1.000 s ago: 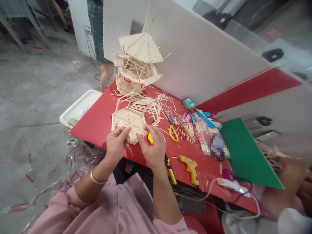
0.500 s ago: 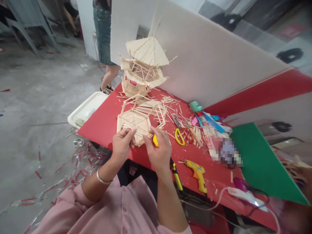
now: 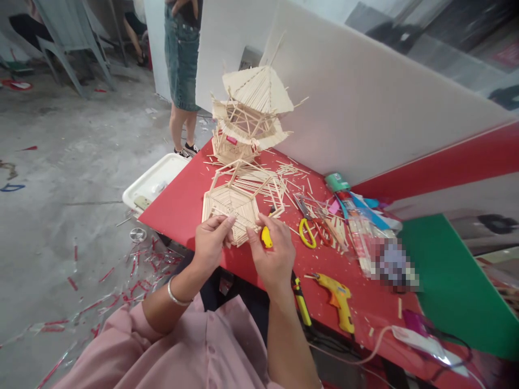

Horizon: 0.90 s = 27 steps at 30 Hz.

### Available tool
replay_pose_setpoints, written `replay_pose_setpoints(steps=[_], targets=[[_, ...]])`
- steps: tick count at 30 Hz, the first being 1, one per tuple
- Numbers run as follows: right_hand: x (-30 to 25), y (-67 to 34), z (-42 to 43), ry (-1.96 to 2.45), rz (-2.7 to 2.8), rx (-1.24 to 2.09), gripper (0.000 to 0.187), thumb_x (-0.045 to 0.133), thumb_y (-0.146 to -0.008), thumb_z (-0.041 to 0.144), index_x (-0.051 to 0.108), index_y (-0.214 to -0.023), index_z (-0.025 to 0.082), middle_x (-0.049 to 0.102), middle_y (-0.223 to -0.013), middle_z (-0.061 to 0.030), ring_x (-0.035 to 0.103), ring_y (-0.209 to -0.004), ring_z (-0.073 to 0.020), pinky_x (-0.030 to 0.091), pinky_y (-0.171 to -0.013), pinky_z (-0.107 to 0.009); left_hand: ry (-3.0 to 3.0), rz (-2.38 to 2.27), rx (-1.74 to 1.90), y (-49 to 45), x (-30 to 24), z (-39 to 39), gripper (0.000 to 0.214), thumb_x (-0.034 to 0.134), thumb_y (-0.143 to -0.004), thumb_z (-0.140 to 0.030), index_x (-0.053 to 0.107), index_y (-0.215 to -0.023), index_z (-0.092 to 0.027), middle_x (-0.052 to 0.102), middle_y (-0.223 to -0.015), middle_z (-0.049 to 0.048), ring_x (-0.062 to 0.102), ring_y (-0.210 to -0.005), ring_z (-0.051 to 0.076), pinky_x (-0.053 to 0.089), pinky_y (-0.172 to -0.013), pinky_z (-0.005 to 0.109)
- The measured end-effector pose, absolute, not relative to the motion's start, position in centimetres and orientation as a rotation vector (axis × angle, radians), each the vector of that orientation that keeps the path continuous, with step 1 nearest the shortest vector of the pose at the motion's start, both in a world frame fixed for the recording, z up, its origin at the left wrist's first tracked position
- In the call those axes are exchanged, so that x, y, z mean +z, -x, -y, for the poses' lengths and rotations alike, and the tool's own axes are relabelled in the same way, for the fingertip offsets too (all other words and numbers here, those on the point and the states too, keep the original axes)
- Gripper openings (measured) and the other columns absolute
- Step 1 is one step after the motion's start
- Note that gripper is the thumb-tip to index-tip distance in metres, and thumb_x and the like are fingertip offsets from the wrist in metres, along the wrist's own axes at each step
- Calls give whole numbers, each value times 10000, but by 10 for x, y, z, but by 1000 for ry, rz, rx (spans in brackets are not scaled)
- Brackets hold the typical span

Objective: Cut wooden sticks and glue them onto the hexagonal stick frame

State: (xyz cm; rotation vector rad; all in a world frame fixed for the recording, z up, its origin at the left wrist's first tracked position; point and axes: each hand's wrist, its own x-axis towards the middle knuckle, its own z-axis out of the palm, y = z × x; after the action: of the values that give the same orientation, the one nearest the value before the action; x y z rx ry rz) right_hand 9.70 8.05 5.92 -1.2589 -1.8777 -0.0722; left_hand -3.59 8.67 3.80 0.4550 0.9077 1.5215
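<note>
A many-sided frame of thin wooden sticks [image 3: 231, 199], with a web-like floor and raised rails, lies near the table's front edge. Over its near side, my left hand [image 3: 213, 240] is pinched with thumb and index finger together. My right hand [image 3: 273, 251] is closed at the frame's near right corner, thumb and fingers curled in. A thin wooden stick [image 3: 240, 220] appears to run between my fingertips; its ends are hidden by them. Behind the frame stands a tiered stick pagoda [image 3: 253, 116] with slatted roofs. A yellow-handled tool [image 3: 266, 237] lies partly hidden beside my right hand.
The red table [image 3: 178, 208] bears loose sticks [image 3: 290, 170], scissors [image 3: 307, 232], a yellow glue gun [image 3: 336, 300], a yellow cutter [image 3: 301, 302] and a green board [image 3: 454, 286]. A white tray [image 3: 152, 178] is at left. A person in a denim skirt [image 3: 182, 65] stands behind.
The whole view has shifted, so things sit a little farther right and lower. My hands keep nearly the same hold at the frame's near side.
</note>
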Motion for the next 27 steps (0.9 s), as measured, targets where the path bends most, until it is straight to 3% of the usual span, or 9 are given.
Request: replay_pose_setpoints(steps=[11,27], targets=[[61,-96,-80,1258,1879,-69,292,635,-916,303,615,-1193,216,696,-966,-64,635,-966,-214,523,-906,-413,-435,-902,1520,36,40,-88,403,869,-592,-450,605,-559,-148,536,-417,-39,428,-340,40,333,-358,164],[65,-95,-78,1251,1864,-21,271,624,-928,290,622,-1189,215,695,-1000,-72,631,-993,-211,523,-917,-401,-473,-947,1524,36,35,-88,344,842,-643,-416,620,-603,-157,538,-433,-47,422,-352,41,294,-372,177]])
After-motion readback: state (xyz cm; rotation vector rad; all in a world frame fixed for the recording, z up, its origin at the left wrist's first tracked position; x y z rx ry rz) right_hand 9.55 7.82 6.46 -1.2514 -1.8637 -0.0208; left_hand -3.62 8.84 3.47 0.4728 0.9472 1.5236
